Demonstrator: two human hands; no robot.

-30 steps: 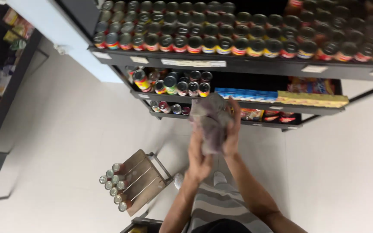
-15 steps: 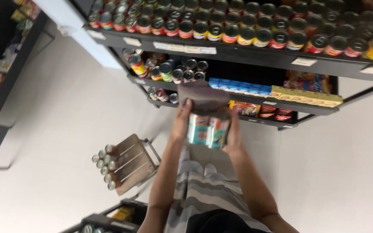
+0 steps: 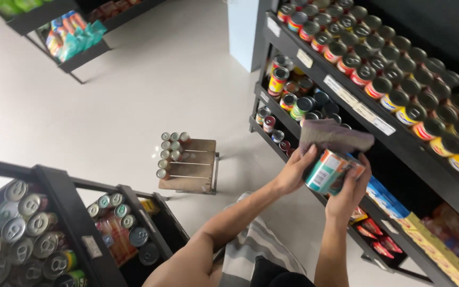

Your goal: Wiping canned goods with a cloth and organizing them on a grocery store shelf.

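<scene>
Head view: both hands hold one can [image 3: 329,171] tilted in mid-air, just in front of the black shelf unit [image 3: 346,98] on the right. The left hand [image 3: 294,172] is closed around the can's left side; the right hand [image 3: 353,187] cups it from below and from the right, fingers wrapped on it. A greyish cloth [image 3: 333,135] lies over the can's top end, touching it. To wipe it well, I judge the lower hand should keep the can steady while the cloth goes around the rim and the label side, the can turning a little each pass.

The shelf unit carries rows of cans on its upper tiers and flat packets lower down. A near-left rack [image 3: 54,223] holds more cans, tops up. On the floor stands a small wooden stool [image 3: 192,167] with a cluster of cans along its far-left edge
</scene>
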